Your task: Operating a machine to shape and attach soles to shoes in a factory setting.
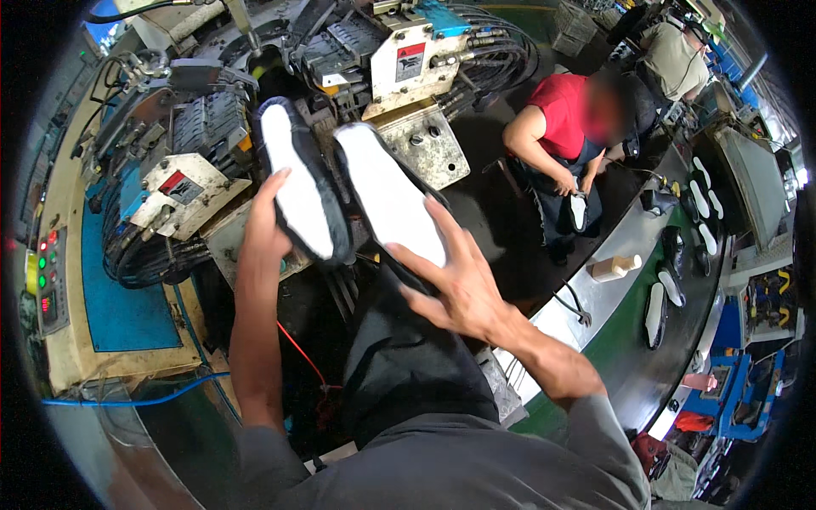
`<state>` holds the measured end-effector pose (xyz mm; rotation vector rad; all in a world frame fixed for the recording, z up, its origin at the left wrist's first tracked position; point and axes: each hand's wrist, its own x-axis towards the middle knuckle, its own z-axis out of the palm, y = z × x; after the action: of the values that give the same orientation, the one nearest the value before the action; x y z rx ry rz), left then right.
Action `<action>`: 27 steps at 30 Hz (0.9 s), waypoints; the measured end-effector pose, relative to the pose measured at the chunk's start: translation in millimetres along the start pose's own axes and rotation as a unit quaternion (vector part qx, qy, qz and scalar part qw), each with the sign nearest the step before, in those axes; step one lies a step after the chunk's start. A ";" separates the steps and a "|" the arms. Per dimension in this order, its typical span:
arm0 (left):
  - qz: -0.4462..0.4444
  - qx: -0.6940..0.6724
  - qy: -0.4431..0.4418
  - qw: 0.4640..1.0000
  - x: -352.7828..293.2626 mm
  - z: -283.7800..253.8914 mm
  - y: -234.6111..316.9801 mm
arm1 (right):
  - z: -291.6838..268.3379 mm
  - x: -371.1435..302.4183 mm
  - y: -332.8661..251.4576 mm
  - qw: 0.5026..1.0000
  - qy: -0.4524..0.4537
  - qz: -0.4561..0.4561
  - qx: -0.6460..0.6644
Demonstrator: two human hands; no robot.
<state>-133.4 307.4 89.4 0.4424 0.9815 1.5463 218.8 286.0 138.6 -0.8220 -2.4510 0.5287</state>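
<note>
shoes (387, 187) between both hands (467, 289)

A dark floor (478, 223) lies beside a long, green-topped, metal-edged bench (586, 381); a blue rack (736, 398) stands beyond.

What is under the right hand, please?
Under the right hand is a dark shoe, its white underside facing the camera. What the hand covers, and the shoe's far side, cannot be seen.

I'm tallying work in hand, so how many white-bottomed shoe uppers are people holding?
3: one upper in your left hand, another upper in your right hand, third upper with the red-shirted co-worker. The farther person shows no clear hands; more may be hidden.
</note>
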 end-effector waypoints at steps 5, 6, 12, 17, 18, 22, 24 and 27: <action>-0.024 -0.129 -0.060 0.990 -138.5 -12.8 -27.9 | 43.4 100.9 6.6 0.999 0.016 -0.038 -0.003; -0.013 -0.148 -0.064 0.987 -162.9 -22.5 -37.2 | 54.8 114.2 7.3 0.999 0.021 -0.040 0.000; -0.015 -0.202 0.081 0.976 -258.9 -96.7 -112.7 | 116.4 134.9 8.2 1.000 0.014 -0.017 -0.012; -0.062 -0.199 0.204 0.957 -295.7 -94.8 -138.9 | 129.5 128.0 0.7 0.999 0.031 -0.013 -0.016; -0.062 -0.199 0.202 0.957 -299.4 -95.3 -141.9 | 128.8 129.5 0.0 0.995 0.050 -0.051 -0.075; -0.106 -0.212 0.208 0.949 -318.1 -95.1 -161.0 | 133.0 100.3 9.6 0.989 0.121 -0.086 0.018; -0.089 -0.207 0.263 0.938 -323.6 -96.0 -176.8 | 144.0 66.6 25.6 0.991 0.125 0.017 0.054; -0.106 -0.199 0.257 0.940 -330.5 -81.7 -179.4 | 203.5 49.8 77.9 0.977 0.032 0.119 0.174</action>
<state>-5.1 -39.4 -17.4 -0.3639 1.0283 1.6409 104.0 335.2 -46.8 -0.9668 -2.1258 0.9696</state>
